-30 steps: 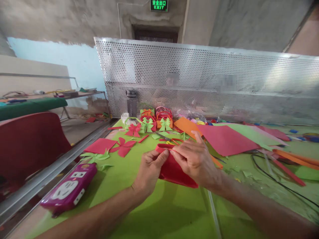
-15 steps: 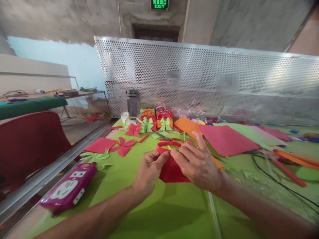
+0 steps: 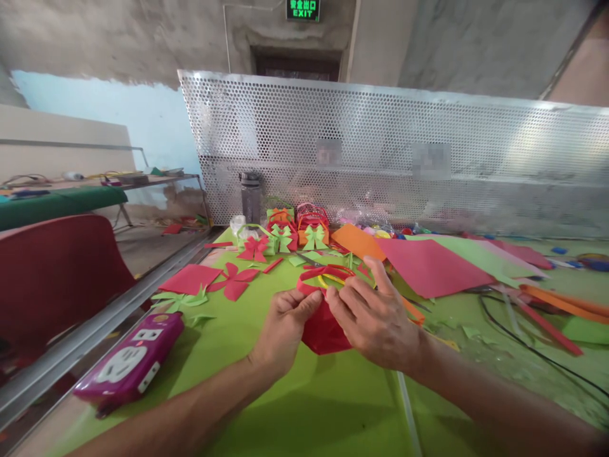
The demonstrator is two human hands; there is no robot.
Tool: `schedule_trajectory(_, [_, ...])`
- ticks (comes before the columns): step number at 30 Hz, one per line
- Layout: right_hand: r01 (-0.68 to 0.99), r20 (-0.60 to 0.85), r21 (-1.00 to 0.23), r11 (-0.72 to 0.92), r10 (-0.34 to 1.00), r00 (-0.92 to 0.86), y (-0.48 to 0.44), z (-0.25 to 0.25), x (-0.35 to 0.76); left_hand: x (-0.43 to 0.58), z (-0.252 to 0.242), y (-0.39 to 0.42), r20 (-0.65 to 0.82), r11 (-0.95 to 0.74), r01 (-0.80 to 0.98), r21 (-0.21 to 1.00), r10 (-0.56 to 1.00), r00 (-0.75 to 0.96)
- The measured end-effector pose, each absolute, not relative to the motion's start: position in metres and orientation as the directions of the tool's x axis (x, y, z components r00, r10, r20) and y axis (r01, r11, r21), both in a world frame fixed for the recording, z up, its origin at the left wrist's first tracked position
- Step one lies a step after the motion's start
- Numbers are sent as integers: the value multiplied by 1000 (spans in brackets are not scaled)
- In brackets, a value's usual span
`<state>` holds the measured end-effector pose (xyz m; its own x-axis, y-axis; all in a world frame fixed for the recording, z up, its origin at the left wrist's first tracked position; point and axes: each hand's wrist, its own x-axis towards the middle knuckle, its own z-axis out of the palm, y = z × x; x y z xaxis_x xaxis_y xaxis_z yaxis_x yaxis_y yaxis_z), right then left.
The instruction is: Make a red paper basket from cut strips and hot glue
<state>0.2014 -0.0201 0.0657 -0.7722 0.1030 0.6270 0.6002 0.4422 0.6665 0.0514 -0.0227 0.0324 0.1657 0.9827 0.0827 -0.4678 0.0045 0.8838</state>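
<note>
Between my hands, just above the table, is a small red paper or foam bag (image 3: 327, 331) with its mouth upward. My left hand (image 3: 284, 325) is closed on the near rim, thumb on top. Opposite it, my right hand (image 3: 380, 316) pinches the same rim, with its index finger raised. The right fingertips nearly meet the left thumb, and whatever lies between them is too small to make out. A yellow curved band (image 3: 321, 280) shows in the mouth of the bag, though I cannot tell whether it is inside or behind.
Finished little bags with bows (image 3: 314, 238) stand at the back beside a dark bottle (image 3: 250, 198). Red and green cut-outs (image 3: 234, 280) lie left, near a purple power strip (image 3: 130, 363). Coloured sheets (image 3: 435, 266) and a black cable (image 3: 516, 333) lie right. A perforated metal panel (image 3: 380, 120) borders the table.
The red bag has tilted slightly, its base now nearer and more of the yellow band showing in its mouth. Both hands keep nearly the same place.
</note>
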Motion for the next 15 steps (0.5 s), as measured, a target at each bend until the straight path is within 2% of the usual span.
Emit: schedule_trajectory(15, [574,620,691,440,50,-783,-18,56,196,52,35,-25,18,48,-451,891,990,141])
